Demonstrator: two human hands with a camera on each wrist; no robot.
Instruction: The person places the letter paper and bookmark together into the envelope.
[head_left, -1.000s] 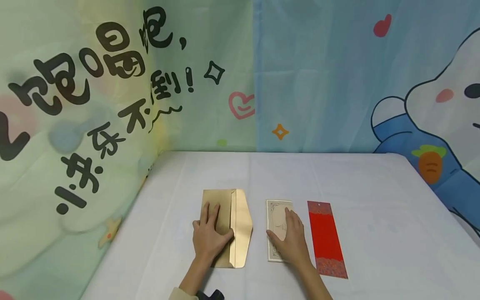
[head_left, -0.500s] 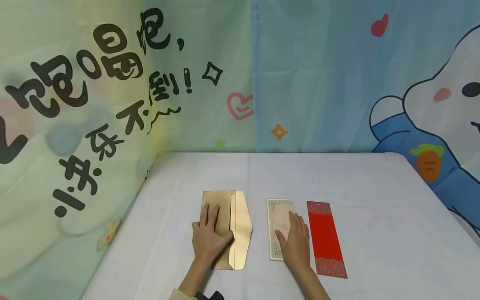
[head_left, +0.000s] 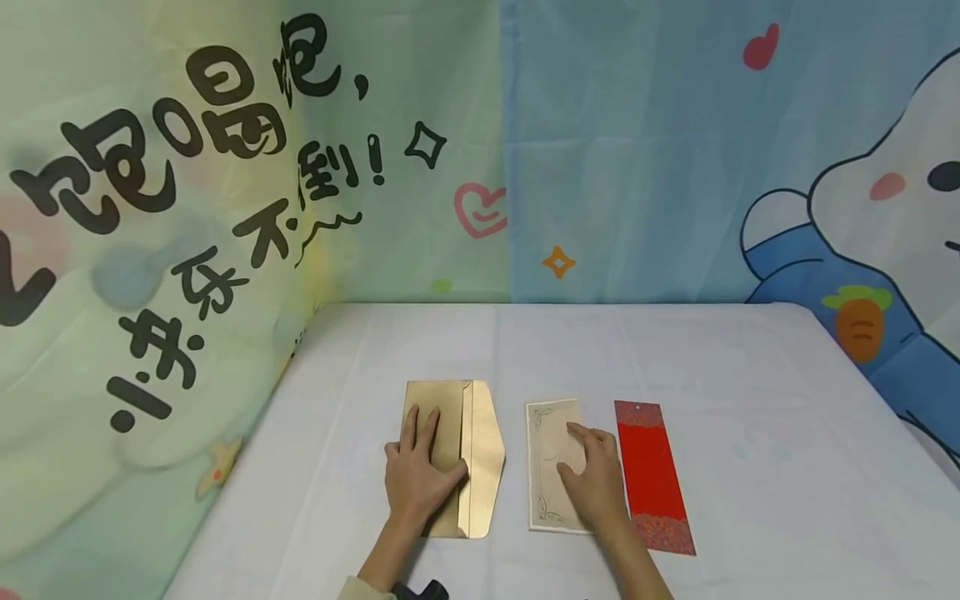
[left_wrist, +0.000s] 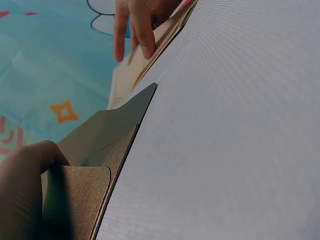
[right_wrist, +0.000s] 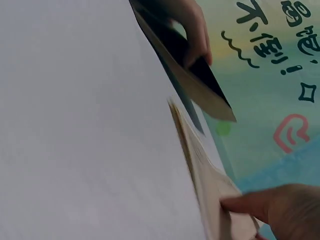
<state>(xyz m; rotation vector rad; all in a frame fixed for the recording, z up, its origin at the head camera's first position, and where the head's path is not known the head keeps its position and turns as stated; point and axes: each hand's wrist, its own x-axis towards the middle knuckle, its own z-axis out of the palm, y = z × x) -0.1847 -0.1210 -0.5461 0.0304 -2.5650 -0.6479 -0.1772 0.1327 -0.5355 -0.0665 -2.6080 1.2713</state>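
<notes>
A gold envelope lies with its pointed flap spread out to the right. My left hand rests flat on it, fingers apart, thumb by the flap's fold; the left wrist view shows the thumb at the envelope's edge. To the right is a cream folded card with scrollwork corners. My right hand is over the card's right side, thumb and forefinger apart. In the right wrist view the thumb overlaps the card's face, and the left wrist view shows its fingers extended downward.
Right of the card lies a long red strip with patterned ends and a small hole at the top. A white cloth covers the table. Printed cloth hangings stand behind and to the left.
The card has shifted a little left and toward me, and more of its face shows. My right hand has drawn its fingers back, with thumb and forefinger apart. My left hand stays put.
</notes>
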